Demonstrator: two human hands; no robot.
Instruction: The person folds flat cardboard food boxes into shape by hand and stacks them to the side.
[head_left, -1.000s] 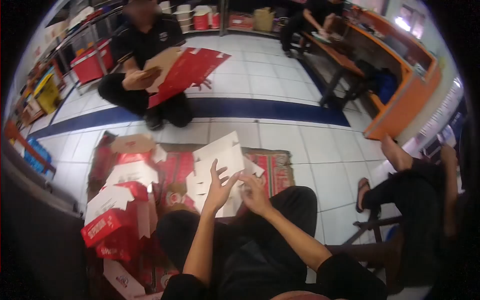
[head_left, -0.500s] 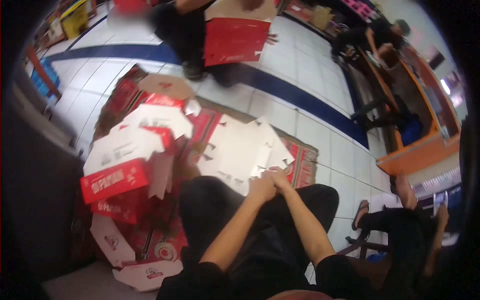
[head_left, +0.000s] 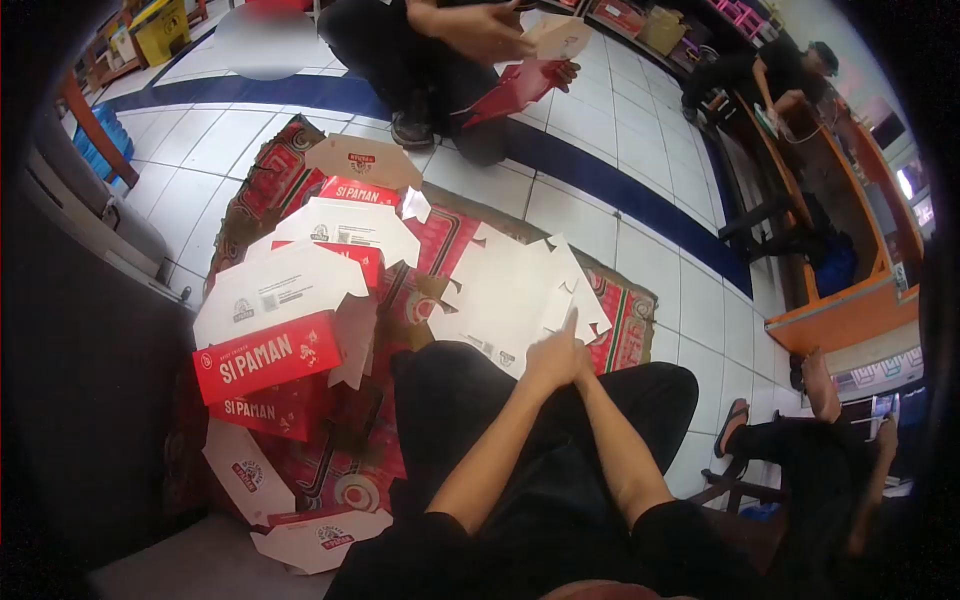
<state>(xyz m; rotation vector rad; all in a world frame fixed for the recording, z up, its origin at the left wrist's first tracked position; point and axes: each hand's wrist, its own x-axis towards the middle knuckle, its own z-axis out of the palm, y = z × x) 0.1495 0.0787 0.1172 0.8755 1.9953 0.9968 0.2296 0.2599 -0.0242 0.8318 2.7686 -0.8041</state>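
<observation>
My left hand (head_left: 550,362) and my right hand (head_left: 581,366) are pressed together at the near right edge of flat white carton blanks (head_left: 500,290). The left hand's fingers are closed, and one finger or thumb points forward over the cardboard. Most of the right hand's fingers are hidden behind the left hand. Whether anything is between the hands cannot be seen. The blanks lie white side up, with slots and tabs along their edges. To the left are folded red-and-white boxes (head_left: 265,357) printed "SI PAMAN", stacked with their lids standing open.
A patterned red mat (head_left: 632,325) lies under the cardboard on white floor tiles. More box pieces (head_left: 325,540) lie near left. Across from me, a person (head_left: 470,35) handles a red-and-white box (head_left: 515,90). An orange wooden bench (head_left: 850,310) and other people are at right.
The view has shifted, so the mat and boxes sit further right. The person across has tilted their box and moved a hand over it. My hands stay together over the blanks.
</observation>
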